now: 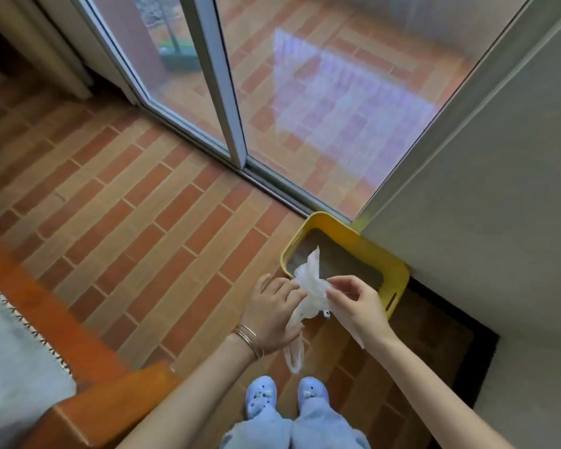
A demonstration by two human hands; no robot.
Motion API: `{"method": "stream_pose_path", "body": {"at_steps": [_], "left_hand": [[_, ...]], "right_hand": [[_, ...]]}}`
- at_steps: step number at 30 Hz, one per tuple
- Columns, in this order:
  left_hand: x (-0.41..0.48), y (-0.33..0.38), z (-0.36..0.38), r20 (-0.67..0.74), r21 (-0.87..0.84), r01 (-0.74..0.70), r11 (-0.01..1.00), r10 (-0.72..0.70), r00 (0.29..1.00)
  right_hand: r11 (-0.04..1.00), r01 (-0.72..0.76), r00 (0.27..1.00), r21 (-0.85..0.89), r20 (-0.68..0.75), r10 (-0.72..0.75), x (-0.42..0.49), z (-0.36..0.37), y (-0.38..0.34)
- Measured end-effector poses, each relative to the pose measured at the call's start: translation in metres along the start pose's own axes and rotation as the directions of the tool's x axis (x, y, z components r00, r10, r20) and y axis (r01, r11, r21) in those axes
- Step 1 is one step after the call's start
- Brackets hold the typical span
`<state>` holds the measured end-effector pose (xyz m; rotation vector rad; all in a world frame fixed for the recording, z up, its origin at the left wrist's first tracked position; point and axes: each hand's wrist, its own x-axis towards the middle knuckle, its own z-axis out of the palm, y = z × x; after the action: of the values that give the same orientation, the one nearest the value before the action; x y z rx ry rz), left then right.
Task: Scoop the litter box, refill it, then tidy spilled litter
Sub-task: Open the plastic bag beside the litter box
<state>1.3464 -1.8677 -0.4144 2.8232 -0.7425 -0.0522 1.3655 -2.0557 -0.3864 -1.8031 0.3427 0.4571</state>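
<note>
Brick-tiled floor (117, 202) by a glass door: yellow litter box (399, 270) against the wall. Left hand (272, 314) and right hand (353, 303) pinch a crumpled plastic bag (308, 286); thin film may tear if pulled apart hastily.

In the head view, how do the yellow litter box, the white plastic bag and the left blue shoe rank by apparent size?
1. yellow litter box
2. white plastic bag, crumpled and held nearer the camera, so its rank is unsure
3. left blue shoe
</note>
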Motion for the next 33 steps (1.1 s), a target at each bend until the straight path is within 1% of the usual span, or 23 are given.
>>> {"method": "stream_pose_path", "body": {"at_steps": [4, 8, 10, 13, 15, 18, 21, 23, 27, 29, 30, 32, 33], "left_hand": [[-0.022, -0.036, 0.109, -0.021, 0.036, 0.044, 0.998, -0.043, 0.999], [-0.048, -0.076, 0.215, -0.006, 0.043, 0.117, 0.992, -0.116, 0.993], [-0.059, -0.095, 0.262, -0.032, 0.054, 0.147, 0.988, -0.145, 0.989], [-0.073, -0.115, 0.320, -0.121, 0.042, 0.179, 0.983, -0.173, 0.978], [-0.082, -0.126, 0.353, -0.159, 0.042, 0.182, 0.982, -0.173, 0.972], [-0.093, -0.139, 0.397, -0.160, 0.088, 0.175, 0.981, -0.160, 0.974], [-0.102, -0.147, 0.427, -0.188, 0.087, 0.167, 0.982, -0.149, 0.971], [-0.106, -0.151, 0.445, -0.212, 0.065, 0.148, 0.987, -0.131, 0.968], [-0.108, -0.147, 0.474, -0.142, 0.013, 0.110, 0.994, -0.107, 0.984], [-0.111, -0.139, 0.482, -0.137, -0.057, 0.151, 0.987, -0.158, 0.978], [-0.112, -0.134, 0.484, -0.150, -0.092, 0.189, 0.978, -0.201, 0.968], [-0.115, -0.128, 0.487, -0.205, -0.171, 0.266, 0.949, -0.299, 0.932], [-0.116, -0.124, 0.489, -0.235, -0.217, 0.303, 0.928, -0.350, 0.907]], "right_hand": [[0.996, -0.054, 0.996, 0.071, 0.074, 0.048, 0.050, 0.050, 0.104], [0.995, -0.074, 0.988, 0.065, 0.143, 0.064, 0.097, 0.093, 0.199], [0.999, -0.033, 0.986, 0.002, 0.163, 0.033, 0.117, 0.110, 0.237], [0.982, 0.111, 0.979, -0.153, 0.185, -0.082, 0.143, 0.132, 0.292], [0.940, 0.221, 0.965, -0.260, 0.195, -0.173, 0.159, 0.144, 0.328], [0.854, 0.363, 0.930, -0.373, 0.199, -0.309, 0.180, 0.156, 0.374], [0.733, 0.478, 0.877, -0.485, 0.214, -0.431, 0.200, 0.160, 0.410], [0.670, 0.499, 0.861, -0.549, 0.229, -0.454, 0.211, 0.160, 0.428], [0.564, 0.472, 0.862, -0.678, 0.222, -0.455, 0.226, 0.163, 0.454], [0.581, 0.483, 0.859, -0.655, 0.229, -0.457, 0.231, 0.165, 0.460], [0.567, 0.517, 0.839, -0.641, 0.248, -0.484, 0.231, 0.164, 0.462], [0.472, 0.599, 0.761, -0.647, 0.278, -0.586, 0.226, 0.160, 0.465], [0.436, 0.643, 0.709, -0.630, 0.274, -0.650, 0.220, 0.157, 0.465]]}}
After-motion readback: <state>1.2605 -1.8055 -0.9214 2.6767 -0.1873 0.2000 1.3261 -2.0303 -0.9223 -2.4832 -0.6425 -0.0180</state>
